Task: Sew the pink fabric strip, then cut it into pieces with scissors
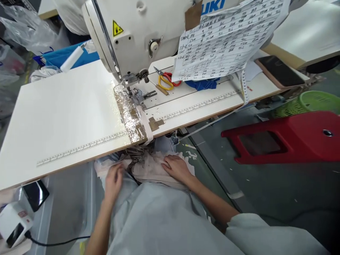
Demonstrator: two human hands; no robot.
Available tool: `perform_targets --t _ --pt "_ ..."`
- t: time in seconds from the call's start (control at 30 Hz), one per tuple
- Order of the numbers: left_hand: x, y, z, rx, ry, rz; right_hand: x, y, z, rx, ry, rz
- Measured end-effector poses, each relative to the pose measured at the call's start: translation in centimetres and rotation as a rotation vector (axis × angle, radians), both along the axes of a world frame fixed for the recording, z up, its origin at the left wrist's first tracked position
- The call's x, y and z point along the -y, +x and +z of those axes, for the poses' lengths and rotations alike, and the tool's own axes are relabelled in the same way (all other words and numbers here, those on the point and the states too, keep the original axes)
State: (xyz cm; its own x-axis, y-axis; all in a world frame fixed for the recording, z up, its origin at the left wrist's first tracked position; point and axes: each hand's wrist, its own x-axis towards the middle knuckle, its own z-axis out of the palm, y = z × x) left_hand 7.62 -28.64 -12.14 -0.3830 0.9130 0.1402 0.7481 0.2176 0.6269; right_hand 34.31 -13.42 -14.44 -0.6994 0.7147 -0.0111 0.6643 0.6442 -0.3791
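Observation:
Both my hands rest low in my lap, below the front edge of the white sewing table (66, 117). My left hand (113, 180) lies on a pile of pale pink fabric (148, 166), fingers loosely curled down onto the cloth. Palm down on the same pile, my right hand (177, 167) has its fingers stretched flat over the fabric. Neither hand lifts anything. A white sewing machine (132, 32) stands on the table above, its presser foot (132, 91) beside a strip of silver foil tape (130, 113).
Scissors with red and yellow handles (167, 80) and blue cloth (204, 84) lie behind the needle. A printed paper sheet (225, 39) hangs off the machine. A phone (280, 71) lies at the table's right end. A red stool (287, 138) and green basket (310, 102) stand right.

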Motion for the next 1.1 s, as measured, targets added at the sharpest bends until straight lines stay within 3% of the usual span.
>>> perform_targets --t 0.1,0.17,0.27,0.5,0.6,0.73,0.97,1.1 --pt "-5.3 5.1 -1.0 0.075 0.013 -0.412 2.2 0.6 0.3 0.004 0.044 0.038" --pt "-7.7 7.7 -1.8 0.010 -0.053 -0.639 3.5 1.2 0.5 -0.008 0.060 0.068" --pt "-8.5 9.3 -2.7 -0.134 -0.155 -0.783 5.2 2.4 0.8 -0.031 0.065 0.112" --pt "-3.6 8.5 -2.1 -0.189 -0.206 -0.852 7.0 3.9 2.0 -0.063 0.002 0.104" --pt "-3.2 8.7 -1.8 -0.199 -0.256 -0.910 5.8 3.8 2.1 -0.057 -0.023 0.021" --pt "-3.9 8.9 -1.9 -0.161 -0.293 -0.890 3.1 3.1 2.0 -0.026 0.006 -0.130" --pt "-3.6 8.7 -2.8 -0.056 -0.271 -0.746 -0.6 1.6 2.0 0.036 0.015 0.070" --pt "-3.8 8.3 -2.7 0.043 -0.250 -0.606 -1.8 1.3 2.9 -0.002 0.082 0.106"
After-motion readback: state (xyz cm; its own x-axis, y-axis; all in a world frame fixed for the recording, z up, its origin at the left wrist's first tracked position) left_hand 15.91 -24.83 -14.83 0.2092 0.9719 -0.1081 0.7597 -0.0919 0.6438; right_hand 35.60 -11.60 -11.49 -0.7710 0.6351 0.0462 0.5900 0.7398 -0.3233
